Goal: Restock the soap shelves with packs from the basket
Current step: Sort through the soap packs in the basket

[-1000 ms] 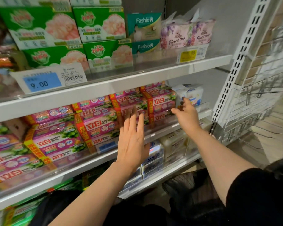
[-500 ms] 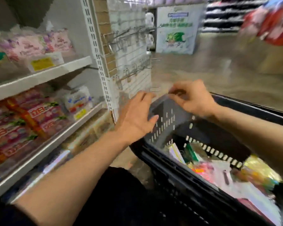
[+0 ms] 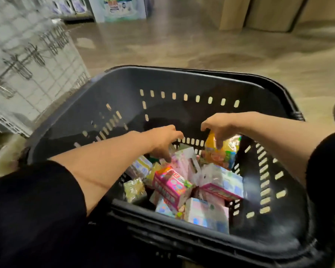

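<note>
Left hand [image 3: 163,140]: reaches forward and down, palm down, fingers [image 3: 165,155] pointing downward, loosely bent.
Right hand [image 3: 219,126]: reaches in from the right, fingers [image 3: 219,143] hanging down, loosely curled.
Arms: both forearms bare, extended forward, dark sleeves pushed up.

Basket [image 3: 182,82] open on top; far half bare (packs [image 3: 174,184] crowd the near half).

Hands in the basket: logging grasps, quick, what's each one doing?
Left hand: fingers curled down onto the pink-white pack; grip cannot be told.
Right hand: fingers pinch the yellow pack.
</note>
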